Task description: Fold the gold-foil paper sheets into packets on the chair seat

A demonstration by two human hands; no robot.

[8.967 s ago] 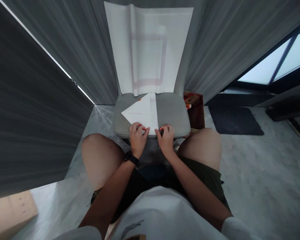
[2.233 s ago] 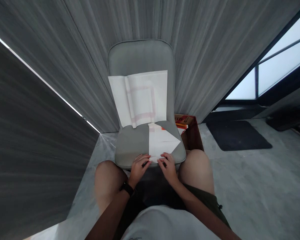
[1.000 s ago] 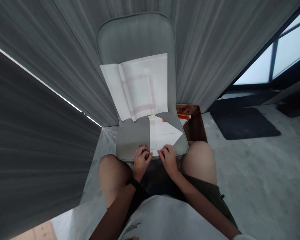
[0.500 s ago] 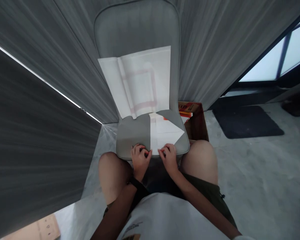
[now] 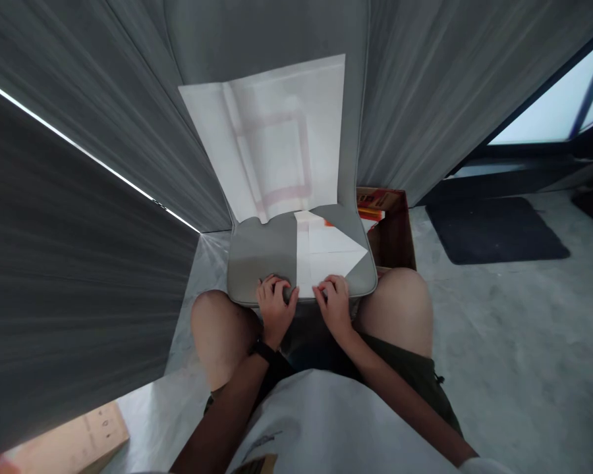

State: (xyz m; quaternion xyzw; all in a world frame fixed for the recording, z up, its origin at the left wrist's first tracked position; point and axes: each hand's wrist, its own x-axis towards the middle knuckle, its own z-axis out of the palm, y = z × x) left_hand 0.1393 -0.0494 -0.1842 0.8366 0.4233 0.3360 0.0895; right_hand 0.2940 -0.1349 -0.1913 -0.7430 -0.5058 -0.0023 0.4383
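A folded white paper (image 5: 326, 255) lies on the grey chair seat (image 5: 261, 253) in front of me. It has a straight left edge, a point toward the right and a small orange patch near its top. My left hand (image 5: 275, 304) has curled fingers at the paper's near left corner, the thumb touching its edge. Just to the right, my right hand (image 5: 334, 303) bends its fingers over the near edge, thumb and forefinger close together on the paper. The undersides of the fingertips are hidden.
A large creased white sheet (image 5: 281, 145) with a faint pinkish outline leans on the chair back. An open box (image 5: 395, 230) with orange-and-white pieces stands right of the chair. There is a dark mat (image 5: 494, 230) on the floor, and a cardboard box (image 5: 89, 438) at lower left.
My view has shifted slightly, so the chair back and leaning sheet appear higher and larger. Both hands stay at the near edge of the folded paper with little visible movement.
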